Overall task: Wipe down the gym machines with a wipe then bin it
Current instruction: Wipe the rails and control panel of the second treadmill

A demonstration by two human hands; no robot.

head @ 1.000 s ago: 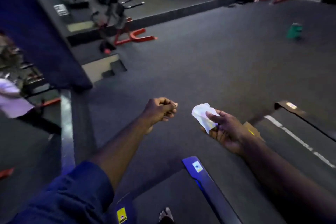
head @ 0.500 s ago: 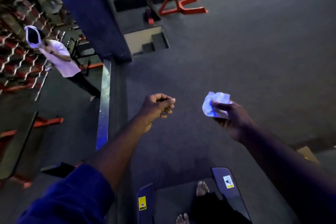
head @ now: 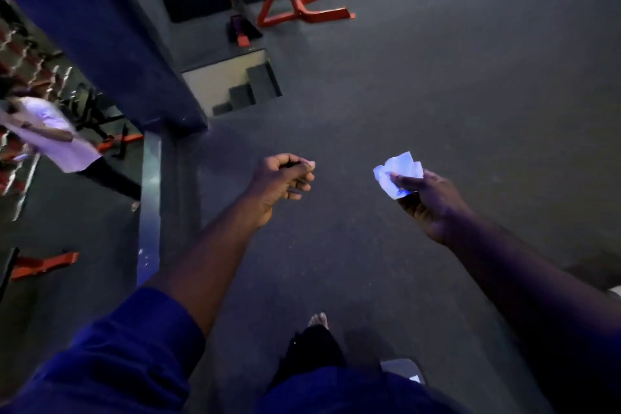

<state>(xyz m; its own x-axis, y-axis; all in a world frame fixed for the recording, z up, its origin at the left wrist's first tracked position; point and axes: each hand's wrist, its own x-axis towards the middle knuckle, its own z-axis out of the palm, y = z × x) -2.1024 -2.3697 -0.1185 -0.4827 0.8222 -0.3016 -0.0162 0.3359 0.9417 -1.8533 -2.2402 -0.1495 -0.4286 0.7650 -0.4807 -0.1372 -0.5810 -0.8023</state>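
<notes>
My right hand pinches a crumpled white wipe between thumb and fingers, held out over the dark gym floor. My left hand is stretched forward beside it, curled into a loose fist with nothing visible in it. Both hands hover at about the same height, roughly a forearm's width apart. No bin is in view. A red-framed gym machine stands at the far top of the head view.
A dark blue pillar rises at left, with a mirror wall beside it reflecting a person in a white shirt. A small step block sits by the pillar. My bare foot shows below on the grey floor.
The view has swung left and downward: the treadmill deck and blue rail have slid out of the bottom, the red machine has come closer. Both hands hold the same pose, wipe still gripped.
</notes>
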